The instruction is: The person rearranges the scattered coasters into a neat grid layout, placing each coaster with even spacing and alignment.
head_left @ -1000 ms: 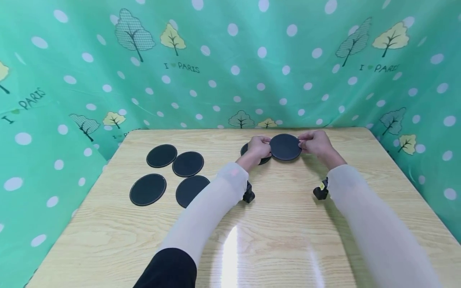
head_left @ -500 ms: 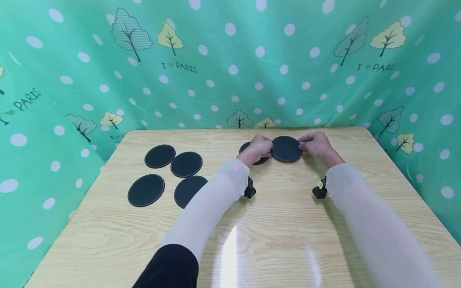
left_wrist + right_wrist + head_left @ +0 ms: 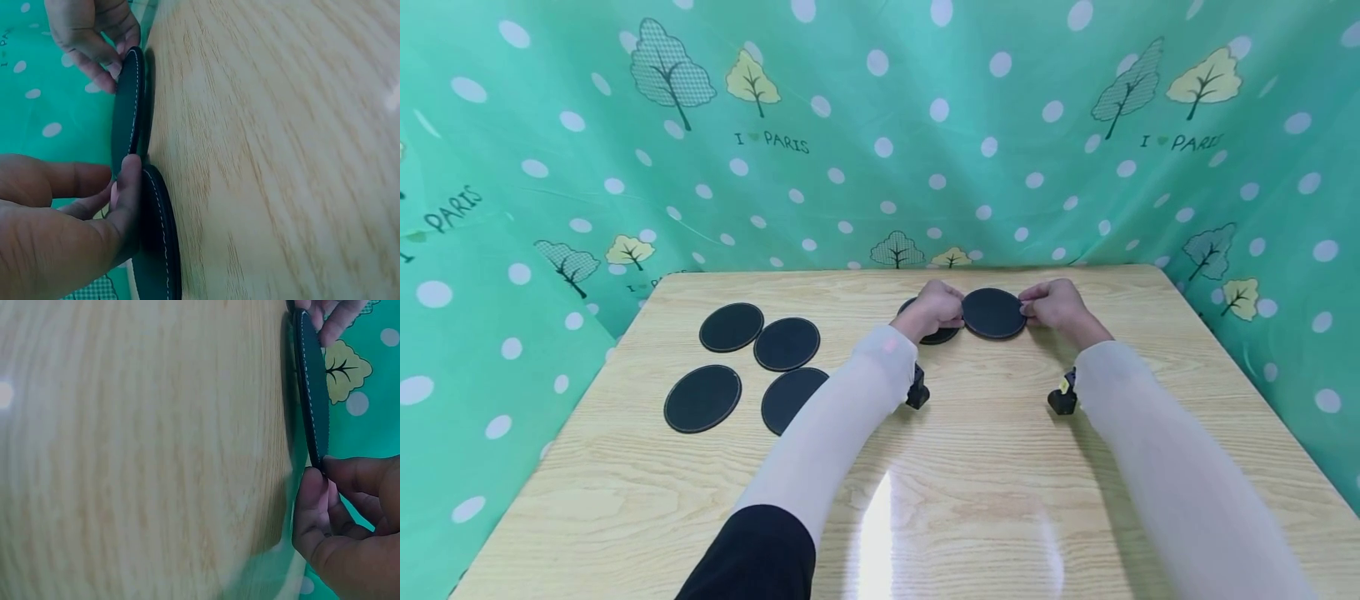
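A round black coaster (image 3: 994,313) with pale edge stitching is held between my two hands near the table's far edge. My left hand (image 3: 937,308) pinches its left edge with thumb and fingers. My right hand (image 3: 1058,307) grips the opposite edge between thumb and fingers, as the right wrist view shows for the coaster (image 3: 315,387). A narrow shadowed gap separates that coaster from the wood. Just under my left hand lies another black coaster (image 3: 942,336), partly hidden by the hand; the left wrist view shows this lower coaster (image 3: 161,250) beside the fingers.
Several more black coasters lie to the left: a back-left coaster (image 3: 732,327), its right neighbour (image 3: 787,343), a front-left coaster (image 3: 703,398) and one partly behind my left sleeve (image 3: 790,400). A green dotted curtain (image 3: 850,108) hangs behind the wooden table (image 3: 970,500).
Both hands have lowered the held coaster slightly toward the table. Their hold on its two edges stays the same, and the other coasters lie where they were.
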The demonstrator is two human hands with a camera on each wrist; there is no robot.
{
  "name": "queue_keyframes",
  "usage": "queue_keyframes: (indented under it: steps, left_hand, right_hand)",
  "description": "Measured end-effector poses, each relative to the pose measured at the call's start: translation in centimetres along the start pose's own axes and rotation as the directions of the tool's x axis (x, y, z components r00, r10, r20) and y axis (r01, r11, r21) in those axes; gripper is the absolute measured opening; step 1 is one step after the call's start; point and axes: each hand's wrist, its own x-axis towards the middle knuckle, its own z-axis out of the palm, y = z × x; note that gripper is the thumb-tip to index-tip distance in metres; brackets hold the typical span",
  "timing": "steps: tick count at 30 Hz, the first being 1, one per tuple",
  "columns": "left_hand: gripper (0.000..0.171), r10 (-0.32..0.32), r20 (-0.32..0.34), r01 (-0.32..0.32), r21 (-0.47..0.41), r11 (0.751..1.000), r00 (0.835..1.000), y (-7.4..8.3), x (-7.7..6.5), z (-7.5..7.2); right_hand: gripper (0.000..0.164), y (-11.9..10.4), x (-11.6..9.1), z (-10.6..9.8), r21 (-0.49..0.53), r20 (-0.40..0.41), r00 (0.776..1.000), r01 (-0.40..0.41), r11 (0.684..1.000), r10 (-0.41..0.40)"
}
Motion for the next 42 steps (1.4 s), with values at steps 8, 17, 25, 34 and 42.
queue_keyframes:
  steps: [8, 17, 25, 34, 42]
  left_hand:
    - [0.040, 0.028, -0.054, -0.023, 0.094, 0.995, 0.998, 0.3, -0.7, 0.7]
    - [0.031, 0.072, -0.095, -0.043, 0.276, 0.960, 0.993, -0.1, 0.3, 0.6]
    - [0.021, 0.118, -0.147, -0.051, 0.397, 0.917, 0.982, -0.2, 0.0, 1.0]
    - [0.031, 0.087, -0.109, -0.049, 0.310, 0.949, 0.990, -0.6, 0.3, 0.6]
    - [0.037, 0.117, -0.069, -0.106, 0.146, 0.984, 0.991, -0.9, -0.3, 0.2]
  right_hand:
    - [0.032, 0.2, 0.1, 0.2, -0.024, -0.006, 1.000, 0.003, 1.000, -0.003]
    - [0.031, 0.0, 0.1, 0.2, -0.043, -0.002, 1.000, 0.019, 0.999, -0.019]
    - [0.031, -0.1, -0.1, 0.3, -0.043, 0.001, 1.000, 0.007, 0.999, -0.007]
    - [0.032, 0.2, -0.2, 0.3, -0.061, 0.022, 0.999, 0.028, 0.998, -0.027]
    - [0.032, 0.0, -0.3, 0.1, -0.080, 0.007, 1.000, 0.030, 0.996, -0.029]
